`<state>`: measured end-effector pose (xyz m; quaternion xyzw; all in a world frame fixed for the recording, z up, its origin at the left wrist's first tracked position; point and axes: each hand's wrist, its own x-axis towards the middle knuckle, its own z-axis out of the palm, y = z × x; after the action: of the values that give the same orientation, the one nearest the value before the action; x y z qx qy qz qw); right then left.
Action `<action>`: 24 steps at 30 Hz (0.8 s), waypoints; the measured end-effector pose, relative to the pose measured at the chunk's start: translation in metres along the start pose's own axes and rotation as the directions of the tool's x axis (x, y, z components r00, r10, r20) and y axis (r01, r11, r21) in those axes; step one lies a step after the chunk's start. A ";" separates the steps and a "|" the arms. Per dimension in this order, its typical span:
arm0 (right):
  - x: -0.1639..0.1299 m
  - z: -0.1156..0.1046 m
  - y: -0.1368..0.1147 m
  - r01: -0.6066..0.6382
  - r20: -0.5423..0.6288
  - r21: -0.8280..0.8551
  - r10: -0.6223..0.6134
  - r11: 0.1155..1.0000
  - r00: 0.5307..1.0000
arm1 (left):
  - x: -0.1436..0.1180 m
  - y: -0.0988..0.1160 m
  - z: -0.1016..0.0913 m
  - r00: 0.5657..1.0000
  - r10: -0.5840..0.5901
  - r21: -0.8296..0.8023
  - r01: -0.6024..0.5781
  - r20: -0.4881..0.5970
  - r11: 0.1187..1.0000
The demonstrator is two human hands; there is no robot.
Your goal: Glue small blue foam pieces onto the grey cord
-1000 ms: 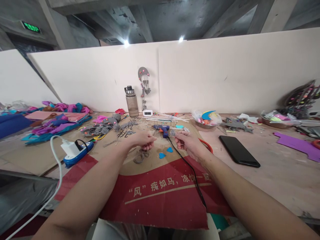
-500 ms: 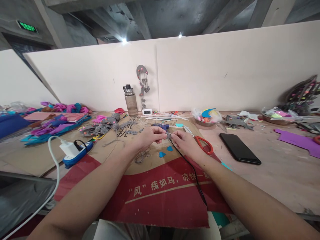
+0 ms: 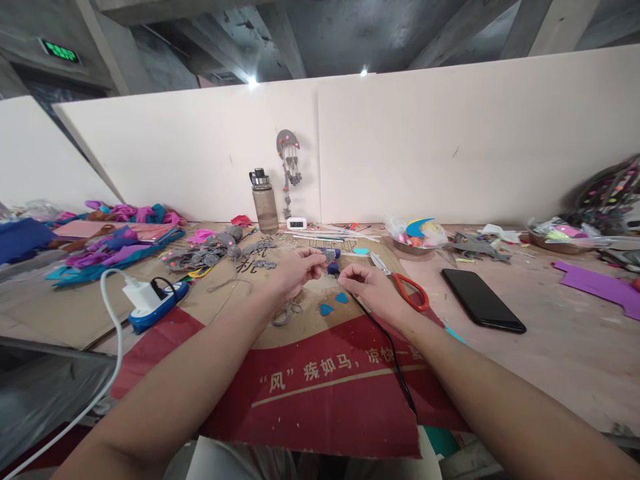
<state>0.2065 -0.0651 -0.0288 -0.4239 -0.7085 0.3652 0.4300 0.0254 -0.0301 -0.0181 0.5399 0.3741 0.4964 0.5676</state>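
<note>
My left hand is closed in a pinch on a small grey felt piece. Just to its right, my right hand has thumb and fingers pressed together; whatever is between them is too small to make out. Behind and between the hands lies a blue glue gun, partly hidden. Its black cord runs under my right hand toward the front edge. Two blue heart-shaped pieces rest on the cardboard below my fingers. Red-handled scissors lie right of my right hand.
A black phone lies to the right. A bottle and a small clock stand by the white partition. Grey felt pieces are heaped at left, near a blue power strip. A bowl holds scraps.
My hands have moved apart: the grey felt piece stays in my left fingers, while my right hand has drawn slightly away and down. The view has shifted a little.
</note>
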 end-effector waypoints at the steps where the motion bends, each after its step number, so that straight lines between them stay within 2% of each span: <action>1: -0.003 -0.001 -0.004 0.002 0.057 0.039 -0.004 0.999 0.998 | 0.002 0.000 -0.002 0.999 -0.013 -0.039 0.012 -0.029 0.999; 4: -0.012 -0.002 -0.018 0.020 0.296 0.071 -0.040 0.997 0.954 | 0.005 -0.001 -0.008 0.997 -0.053 -0.115 0.045 -0.063 0.992; 6: -0.017 -0.002 -0.024 0.071 0.470 0.029 -0.076 0.997 0.879 | 0.006 -0.002 -0.009 0.996 -0.074 -0.132 0.067 -0.051 0.989; 7: -0.018 -0.001 -0.025 0.102 0.521 0.006 -0.091 0.995 0.849 | 0.006 -0.002 -0.009 0.996 -0.078 -0.133 0.072 -0.041 0.989; 8: -0.017 -0.001 -0.024 0.128 0.530 -0.013 -0.102 0.992 0.842 | 0.005 -0.002 -0.009 0.997 -0.075 -0.131 0.071 -0.027 0.989; 9: -0.016 0.000 -0.021 0.142 0.492 -0.029 -0.110 0.989 0.864 | 0.005 -0.002 -0.008 0.998 -0.064 -0.127 0.063 -0.009 0.990; 10: -0.013 0.001 -0.018 0.139 0.402 -0.038 -0.113 0.990 0.909 | 0.004 -0.002 -0.007 0.999 -0.048 -0.121 0.050 0.016 0.991; 12: -0.006 0.001 -0.008 0.102 0.138 -0.018 -0.098 0.995 0.986 | 0.002 -0.002 -0.005 0.996 -0.026 -0.081 0.033 0.082 0.996; 14: 0.001 0.000 0.001 0.083 -0.066 0.043 -0.080 0.996 0.995 | 0.000 -0.002 -0.003 0.989 -0.027 -0.016 0.030 0.147 0.999; 15: 0.004 0.000 0.004 0.085 -0.113 0.069 -0.077 0.994 0.991 | -0.001 -0.002 -0.002 0.984 -0.032 0.018 0.029 0.173 0.999; 21: 0.004 0.000 0.005 0.049 -0.075 0.024 -0.047 0.999 0.996 | -0.005 0.000 0.001 0.965 -0.039 0.161 -0.004 0.260 0.987; 24: 0.002 -0.001 0.004 0.021 -0.105 0.031 -0.018 0.999 0.994 | -0.005 0.002 -0.007 0.942 -0.128 0.293 0.033 0.311 0.956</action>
<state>0.2084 -0.0615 -0.0311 -0.4287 -0.6832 0.3495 0.4768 0.0171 -0.0330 -0.0175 0.6742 0.3642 0.3178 0.5584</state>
